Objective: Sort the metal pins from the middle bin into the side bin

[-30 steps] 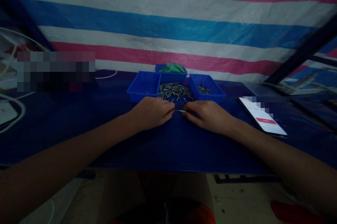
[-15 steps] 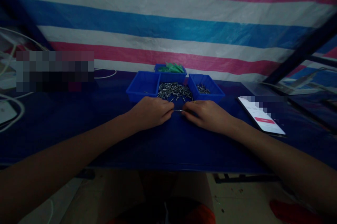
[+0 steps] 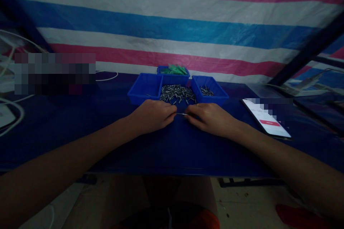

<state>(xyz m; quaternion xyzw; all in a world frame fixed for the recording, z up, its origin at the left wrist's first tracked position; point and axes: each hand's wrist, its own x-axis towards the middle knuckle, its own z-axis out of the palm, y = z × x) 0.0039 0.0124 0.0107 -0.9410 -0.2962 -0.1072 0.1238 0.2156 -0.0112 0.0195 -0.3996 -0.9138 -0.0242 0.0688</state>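
Note:
Between my two hands runs a thin metal pin (image 3: 181, 114), silvery and lying nearly level just above the blue table. My left hand (image 3: 157, 115) pinches its left end with thumb and fingers. Closed on the other end is my right hand (image 3: 208, 117), its fingertips hiding that tip. Just beyond the hands lies a loose pile of small metal pins (image 3: 177, 93). A left blue bin (image 3: 134, 91) and a right blue bin (image 3: 219, 92) flank the pile. Several similar pins (image 3: 206, 91) sit in the right one.
Behind the pile, a third blue bin (image 3: 173, 77) holds green plastic packets (image 3: 177, 69). A lit phone (image 3: 266, 119) lies on the blue table (image 3: 172, 153) at right. White cables (image 3: 20, 114) run along the left. A striped sheet (image 3: 172, 28) hangs behind.
Almost nothing differs. Both hands keep the same hold on the metal pin, and the whole view has shifted very slightly.

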